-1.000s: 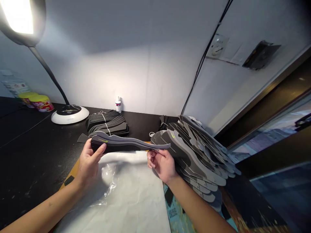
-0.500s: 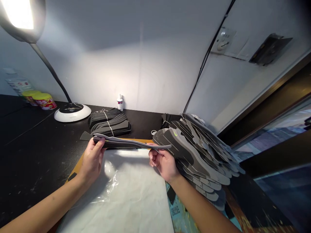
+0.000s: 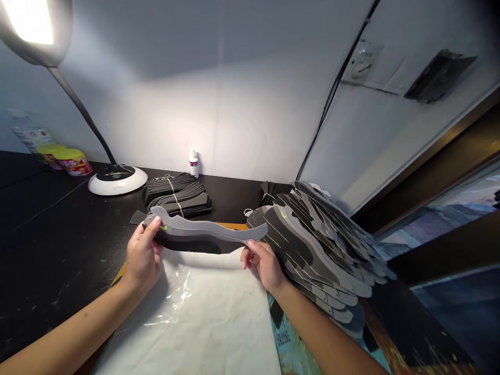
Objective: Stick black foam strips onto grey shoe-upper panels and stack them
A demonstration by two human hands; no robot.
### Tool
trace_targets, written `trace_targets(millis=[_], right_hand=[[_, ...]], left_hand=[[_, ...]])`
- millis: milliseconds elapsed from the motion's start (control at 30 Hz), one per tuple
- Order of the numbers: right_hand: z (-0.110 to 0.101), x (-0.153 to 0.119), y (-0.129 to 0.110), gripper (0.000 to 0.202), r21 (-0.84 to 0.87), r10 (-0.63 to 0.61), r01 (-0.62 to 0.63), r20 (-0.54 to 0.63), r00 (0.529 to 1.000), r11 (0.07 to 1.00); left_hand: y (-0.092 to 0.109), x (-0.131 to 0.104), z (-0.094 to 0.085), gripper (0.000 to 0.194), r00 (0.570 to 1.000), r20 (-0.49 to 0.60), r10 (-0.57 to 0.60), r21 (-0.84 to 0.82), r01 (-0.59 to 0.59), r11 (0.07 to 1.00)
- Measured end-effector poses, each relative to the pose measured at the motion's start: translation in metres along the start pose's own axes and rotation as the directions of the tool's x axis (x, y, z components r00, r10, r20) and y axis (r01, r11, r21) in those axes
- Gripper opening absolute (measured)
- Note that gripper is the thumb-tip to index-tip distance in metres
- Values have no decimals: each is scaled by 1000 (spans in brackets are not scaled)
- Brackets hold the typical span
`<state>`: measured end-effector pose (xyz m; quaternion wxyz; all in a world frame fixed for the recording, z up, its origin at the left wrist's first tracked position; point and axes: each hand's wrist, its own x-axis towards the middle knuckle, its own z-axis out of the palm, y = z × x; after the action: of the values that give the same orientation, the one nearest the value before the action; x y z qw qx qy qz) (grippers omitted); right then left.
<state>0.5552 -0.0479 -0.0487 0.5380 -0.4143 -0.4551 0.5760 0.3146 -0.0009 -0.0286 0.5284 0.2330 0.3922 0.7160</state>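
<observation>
A long curved grey and black piece (image 3: pixel 211 234) with a small yellow-green mark near its left end is held up between both hands. My left hand (image 3: pixel 144 255) pinches its left end, thumb on the front face. At the right end, my right hand (image 3: pixel 263 263) grips the lower edge between thumb and fingers. The piece's broad face is turned toward the camera. Below it lies a white plastic-covered sheet (image 3: pixel 203 317). Many similar pieces lie fanned in a large pile (image 3: pixel 312 250) to the right of my right hand.
Tied bundles of dark strips (image 3: pixel 177 195) lie behind the held piece. A small white bottle (image 3: pixel 194 164) stands by the wall. Left of it are a lamp base (image 3: pixel 117 180) and yellow-lidded tubs (image 3: pixel 73 162). Another tied dark bundle (image 3: pixel 269 192) lies behind the pile.
The held piece has tilted from nearly edge-on to showing its broad grey and black face. My left hand has shifted slightly left and my right hand slightly right, both still gripping it.
</observation>
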Motion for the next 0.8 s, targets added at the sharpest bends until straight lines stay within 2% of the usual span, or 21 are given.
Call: trace_targets(millis=[233, 333, 567, 700, 800], right_hand=[[5, -8, -5, 55, -224, -75, 77, 18, 997, 971], [6, -9, -6, 56, -245, -96, 96, 13, 995, 965], [1, -5, 6, 41, -32, -42, 44, 63, 997, 999], [-2, -8, 6, 34, 113, -52, 37, 134, 990, 993], [-3, -9, 5, 33, 162, -78, 50, 174, 982, 985]], left_hand=[[-3, 7, -4, 40, 999, -22, -34, -6, 34, 999], [-3, 7, -4, 39, 999, -18, -32, -5, 32, 999], [-1, 3, -3, 40, 998, -64, 2, 5, -2, 1000], [-1, 1, -3, 31, 998, -69, -7, 29, 9, 1000], [0, 1, -2, 19, 996, -90, -18, 32, 21, 999]])
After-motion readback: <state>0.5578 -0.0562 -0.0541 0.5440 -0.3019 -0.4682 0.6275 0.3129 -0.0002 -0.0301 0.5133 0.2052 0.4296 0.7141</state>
